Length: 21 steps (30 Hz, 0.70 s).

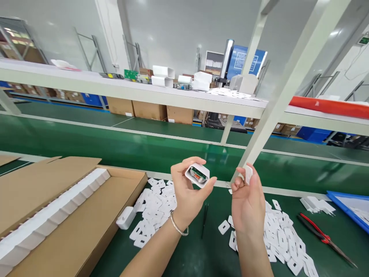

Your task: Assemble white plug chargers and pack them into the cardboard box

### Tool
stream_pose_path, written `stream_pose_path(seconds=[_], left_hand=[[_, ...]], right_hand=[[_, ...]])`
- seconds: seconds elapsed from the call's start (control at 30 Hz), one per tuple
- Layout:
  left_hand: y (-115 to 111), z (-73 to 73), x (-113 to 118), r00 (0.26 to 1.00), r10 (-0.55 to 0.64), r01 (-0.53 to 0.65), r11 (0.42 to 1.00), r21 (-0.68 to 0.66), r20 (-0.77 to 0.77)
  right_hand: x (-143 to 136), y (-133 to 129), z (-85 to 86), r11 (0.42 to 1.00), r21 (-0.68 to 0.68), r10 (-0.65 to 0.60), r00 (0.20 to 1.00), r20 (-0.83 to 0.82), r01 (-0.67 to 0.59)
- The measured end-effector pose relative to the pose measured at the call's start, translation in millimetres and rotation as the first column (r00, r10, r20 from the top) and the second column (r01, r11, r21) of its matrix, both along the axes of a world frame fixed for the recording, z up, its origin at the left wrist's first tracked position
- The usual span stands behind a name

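My left hand (188,188) is wrapped round a white charger housing (197,175), its open end turned toward me. Inside the housing a green circuit board and an orange part show. To the right, my right hand (248,196) pinches a small white end cap (248,174) between thumb and fingers, apart from the housing. A pile of white end caps (157,204) with slots lies left of my left wrist. Another pile of end caps (284,234) spreads beside my right forearm. Between my arms, dark tweezers (205,220) lie on the green bench.
At the left a cardboard box (95,231) holds a row of white housings (57,204); one white charger (126,217) stands beside it. Red-handled pliers (325,238), white chargers (317,204) and a blue tray (348,207) lie at right. A slanted post (273,111) and a shelf (173,94) rise ahead.
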<state>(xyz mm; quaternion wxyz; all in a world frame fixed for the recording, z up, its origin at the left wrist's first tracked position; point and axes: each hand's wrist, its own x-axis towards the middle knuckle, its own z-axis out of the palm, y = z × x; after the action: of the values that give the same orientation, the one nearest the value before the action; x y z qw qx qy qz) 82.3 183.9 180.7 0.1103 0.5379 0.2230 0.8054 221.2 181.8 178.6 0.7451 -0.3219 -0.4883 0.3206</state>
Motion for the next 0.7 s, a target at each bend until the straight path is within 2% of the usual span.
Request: stream_pose_path(seconds=[0.13, 0.27, 0.37, 0.53, 0.63, 0.7], left_hand=[[-1, 1.4, -7, 1.0, 0.006, -0.006, 1.0, -0.028, -0.001], [-3, 0.5, -8, 0.998, -0.002, -0.003, 0.997, -0.072, -0.067], [-5, -1.1, -6, 0.989, 0.068, -0.073, 0.997, -0.035, -0.129], [-9, -2.5, -3, 0.926, 0.26, -0.26, 0.965, 0.039, -0.273], [-10, -4.2, -4, 0.906, 0.281, -0.276, 0.959, 0.062, -0.317], [-9, -7.4, -5, 0.9, 0.24, -0.238, 0.97, 0.053, -0.364]], right_hand=[[-10, 5, 11.8, 0.999, 0.027, -0.045, 0.995, -0.086, 0.047], [-10, 7, 13.4, 1.0, -0.006, 0.028, 0.996, -0.083, -0.028], [0, 4, 16.7, 0.999, 0.001, 0.047, 0.997, -0.057, -0.047], [16, -9, 25.1, 0.992, 0.099, 0.059, 0.988, 0.146, -0.074], [18, -18, 27.5, 0.976, 0.217, -0.072, 0.952, 0.297, 0.006], [16, -22, 27.1, 0.953, 0.298, -0.175, 0.905, 0.388, 0.056]])
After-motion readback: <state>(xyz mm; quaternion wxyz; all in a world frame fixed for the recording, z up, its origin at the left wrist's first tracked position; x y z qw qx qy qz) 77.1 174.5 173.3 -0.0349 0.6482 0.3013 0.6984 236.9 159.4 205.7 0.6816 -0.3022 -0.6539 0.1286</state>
